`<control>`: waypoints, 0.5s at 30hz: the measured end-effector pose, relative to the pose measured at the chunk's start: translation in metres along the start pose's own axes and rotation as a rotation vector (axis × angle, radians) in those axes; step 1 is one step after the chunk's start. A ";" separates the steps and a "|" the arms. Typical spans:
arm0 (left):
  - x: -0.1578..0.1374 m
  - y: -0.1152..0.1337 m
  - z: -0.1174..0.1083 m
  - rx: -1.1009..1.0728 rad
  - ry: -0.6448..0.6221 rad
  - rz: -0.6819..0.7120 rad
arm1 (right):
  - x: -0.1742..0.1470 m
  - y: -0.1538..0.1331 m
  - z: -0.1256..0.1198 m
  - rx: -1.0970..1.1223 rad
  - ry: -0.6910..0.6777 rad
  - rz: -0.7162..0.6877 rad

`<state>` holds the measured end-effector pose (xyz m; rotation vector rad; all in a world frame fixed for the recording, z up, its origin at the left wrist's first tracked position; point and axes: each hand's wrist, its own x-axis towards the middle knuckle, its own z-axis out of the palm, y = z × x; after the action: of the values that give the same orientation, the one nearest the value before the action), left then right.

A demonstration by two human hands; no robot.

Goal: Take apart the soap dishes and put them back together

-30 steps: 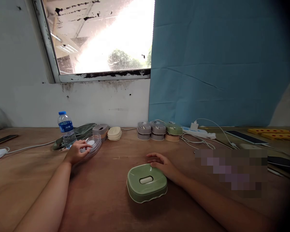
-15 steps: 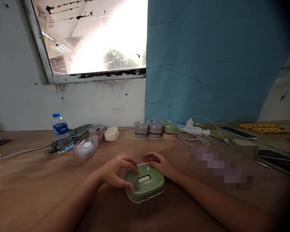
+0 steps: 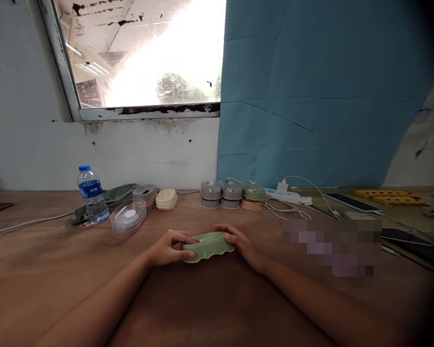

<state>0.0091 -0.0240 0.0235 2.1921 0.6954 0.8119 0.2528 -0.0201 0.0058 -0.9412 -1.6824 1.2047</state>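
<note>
A green plastic box cover (image 3: 209, 248) is held between both hands in the middle of the table. It is tilted so that its wavy-edged side faces me, and its top is mostly out of sight. My left hand (image 3: 169, 248) grips its left end, thumb on the near side and fingers over the top. At the right end my right hand (image 3: 240, 243) closes on it, with fingers behind the far edge partly hidden.
Clear plastic lids (image 3: 128, 217), cream lids (image 3: 166, 199) and a water bottle (image 3: 92, 195) stand at the back left. Several small lidded boxes (image 3: 230, 190) line the back, beside a power strip (image 3: 287, 196) with cables. A phone (image 3: 352, 202) lies on the right.
The green cover has tipped and moved away from me, its slotted top turning out of view. My left hand has closed on its left end; my right hand now grips the right end.
</note>
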 end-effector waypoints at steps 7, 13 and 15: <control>0.002 -0.001 0.002 -0.249 0.097 -0.126 | -0.002 -0.006 0.002 -0.013 -0.047 0.039; 0.002 -0.003 0.004 -0.366 0.139 -0.196 | 0.002 0.001 0.001 0.081 -0.089 0.016; 0.002 -0.005 0.004 -0.445 0.173 -0.254 | 0.004 0.008 -0.001 0.121 -0.103 -0.007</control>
<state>0.0121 -0.0216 0.0178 1.6142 0.7734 0.9277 0.2525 -0.0141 -0.0006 -0.8111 -1.6706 1.3548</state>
